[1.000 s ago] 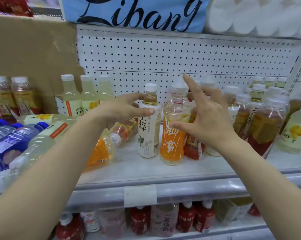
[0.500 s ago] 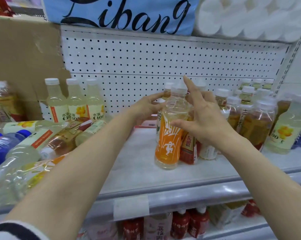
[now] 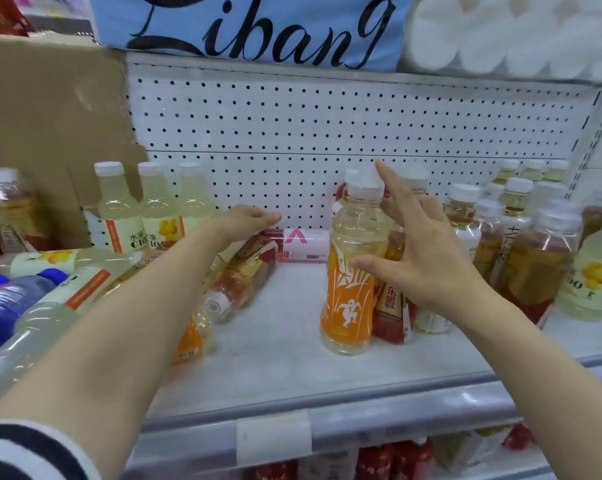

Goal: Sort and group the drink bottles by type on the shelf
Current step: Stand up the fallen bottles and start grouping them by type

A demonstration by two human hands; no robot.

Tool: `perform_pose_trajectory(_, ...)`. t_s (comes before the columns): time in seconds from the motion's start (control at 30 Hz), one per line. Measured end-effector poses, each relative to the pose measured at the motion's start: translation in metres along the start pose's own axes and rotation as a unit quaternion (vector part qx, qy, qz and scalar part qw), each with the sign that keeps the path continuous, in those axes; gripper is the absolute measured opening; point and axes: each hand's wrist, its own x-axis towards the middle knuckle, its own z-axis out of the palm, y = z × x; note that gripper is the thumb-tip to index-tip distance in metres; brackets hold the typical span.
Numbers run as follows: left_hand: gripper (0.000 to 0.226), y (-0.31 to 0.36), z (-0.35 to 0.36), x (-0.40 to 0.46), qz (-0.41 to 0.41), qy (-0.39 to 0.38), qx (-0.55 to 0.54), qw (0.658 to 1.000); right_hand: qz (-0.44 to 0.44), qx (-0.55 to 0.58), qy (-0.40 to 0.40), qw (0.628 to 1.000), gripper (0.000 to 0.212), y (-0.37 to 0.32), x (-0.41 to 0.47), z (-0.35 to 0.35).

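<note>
So the right hand (image 3: 427,268) is spread wide beside the upright orange bottle (image 3: 349,292) — left hand (image 3: 247,220) reaches far back, fingers straight, over fallen bottles (image 3: 237,285).

On the shelf (image 3: 292,368) one tall bottle (image 3: 351,271) stands up near the middle. Just behind it and to its right stands a shorter bottle (image 3: 393,306). The right hand (image 3: 420,258) is spread just to the right of the tall bottle, and it may be touching it, but that is hard to tell. More bottles (image 3: 535,258) stand close together at the right end. Three bottles (image 3: 154,209) stand side by side at the back left, against the holed back wall (image 3: 327,126). In front of them many bottles (image 3: 67,282) lie on their sides. The left hand (image 3: 247,220) reaches over these toward a bottle lying down (image 3: 303,244) at the back.
</note>
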Motion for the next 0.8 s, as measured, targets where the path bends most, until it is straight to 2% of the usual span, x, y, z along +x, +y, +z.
perform_pose_trajectory(0.13, 0.116, -0.022, -0.004, 0.043, -0.066, -0.028, 0.003, 0.997, -0.001, -0.002, 0.005, 1.0, 0.118, 0.002, -0.004, -0.001)
perform_pose_trajectory(0.17, 0.114, -0.023, -0.006, 0.048, -0.081, -0.015, 0.002, 0.997, 0.0, -0.002, 0.005, 1.0, 0.119, 0.002, -0.004, -0.001)
perform_pose_trajectory(0.23, 0.081, -0.021, -0.006, 0.053, -0.087, 0.011, -0.007, 0.996, 0.001, -0.002, 0.006, 1.0, 0.12, 0.002, -0.005, -0.002)
perform_pose_trajectory(0.3, 0.064, -0.019, -0.008, 0.058, -0.083, 0.022, -0.002, 0.996, -0.001, 0.001, 0.009, 1.0, 0.119, 0.001, -0.004, 0.0)
perform_pose_trajectory(0.5, 0.055, -0.022, -0.01, 0.061, -0.09, 0.009, -0.077, 0.993, -0.003, -0.004, 0.022, 1.0, 0.117, 0.001, -0.004, 0.002)
perform_pose_trajectory(0.67, 0.065, -0.023, -0.006, 0.063, -0.102, -0.013, 0.042, 0.994, -0.008, 0.006, 0.034, 0.999, 0.115, 0.002, -0.004, 0.006)
perform_pose_trajectory(0.8, 0.066, -0.015, -0.008, 0.059, -0.117, -0.042, 0.075, 0.989, -0.012, 0.01, 0.04, 0.999, 0.114, 0.003, -0.005, 0.007)
